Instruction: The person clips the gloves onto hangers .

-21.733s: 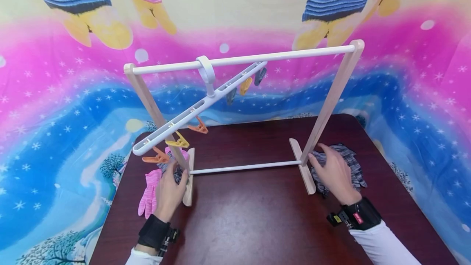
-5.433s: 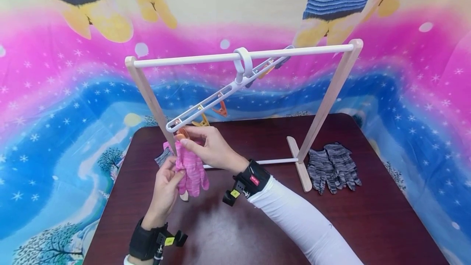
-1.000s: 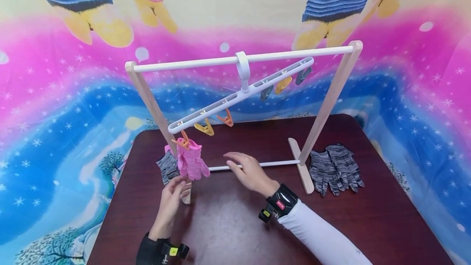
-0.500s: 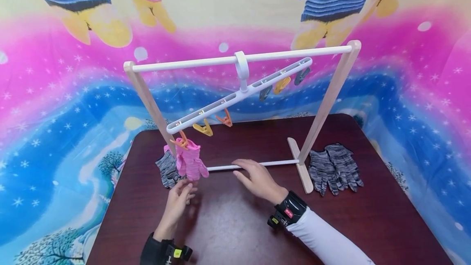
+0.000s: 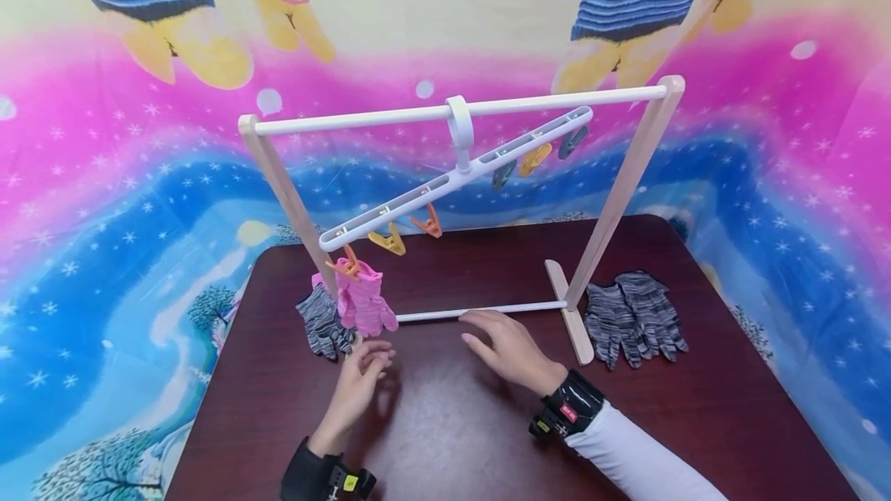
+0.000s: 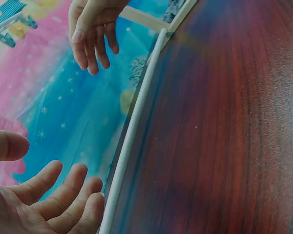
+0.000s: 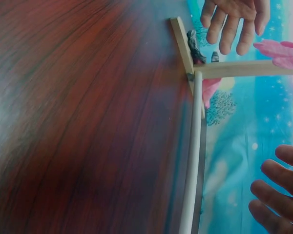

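Hanging from one hanger (image 5: 464, 175): six clips (image 5: 388, 240), one pink glove (image 5: 365, 306).

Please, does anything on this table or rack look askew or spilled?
The clip hanger hangs at an angle to the top rail instead of in line with it; a pink glove weighs one end only. I see no spill.

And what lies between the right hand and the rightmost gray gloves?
The head view shows a wooden rack foot and bare tabletop between the right hand and gloves.
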The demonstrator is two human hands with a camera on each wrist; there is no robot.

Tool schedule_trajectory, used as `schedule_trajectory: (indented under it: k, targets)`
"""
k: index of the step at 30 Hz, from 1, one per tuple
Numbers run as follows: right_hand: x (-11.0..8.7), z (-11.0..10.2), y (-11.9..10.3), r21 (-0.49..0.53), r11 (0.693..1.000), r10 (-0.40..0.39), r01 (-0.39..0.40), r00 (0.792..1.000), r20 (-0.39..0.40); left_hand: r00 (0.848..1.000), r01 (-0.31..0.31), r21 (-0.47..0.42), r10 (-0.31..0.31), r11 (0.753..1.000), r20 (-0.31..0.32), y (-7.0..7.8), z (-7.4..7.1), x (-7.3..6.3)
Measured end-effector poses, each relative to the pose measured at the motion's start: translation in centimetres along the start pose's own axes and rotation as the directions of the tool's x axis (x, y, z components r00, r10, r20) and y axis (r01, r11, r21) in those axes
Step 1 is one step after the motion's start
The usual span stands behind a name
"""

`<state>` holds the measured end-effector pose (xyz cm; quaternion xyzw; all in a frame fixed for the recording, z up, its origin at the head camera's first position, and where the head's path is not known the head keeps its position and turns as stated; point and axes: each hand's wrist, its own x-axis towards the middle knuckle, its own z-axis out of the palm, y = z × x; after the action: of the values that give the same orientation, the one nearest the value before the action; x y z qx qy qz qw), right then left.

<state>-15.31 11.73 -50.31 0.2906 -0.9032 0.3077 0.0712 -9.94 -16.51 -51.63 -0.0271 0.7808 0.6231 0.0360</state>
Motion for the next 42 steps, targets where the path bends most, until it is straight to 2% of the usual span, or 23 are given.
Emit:
schedule_trajectory:
  k: [12, 23, 36, 42]
  targets:
    - [-1.3, -1.6, 1.4, -0.033, 0.998, 0.058, -0.057, 0.998, 0.017, 0.997, 0.012, 0.008, -0.012, 1.000, 0.075, 1.0, 2.1, 0.3]
    - [-2.8, -2.8, 2.9, -0.077, 0.994, 0.077, -0.080, 0.996, -0.034, 0.990, -0.090, 0.093, 0.079, 0.992, 0.116, 1.4, 3.5, 0.4]
    - [-5.8, -4.1, 6.0, -0.130, 0.981, 0.134, -0.141, 0.989, -0.062, 0.980, -0.127, 0.176, 0.096, 0.976, 0.176, 1.7, 5.0, 0.5]
    - [-6.6, -4.6, 6.8, -0.119, 0.973, 0.194, -0.199, 0.979, -0.059, 0.971, -0.173, 0.196, 0.133, 0.965, 0.199, 1.6, 5.9, 0.6]
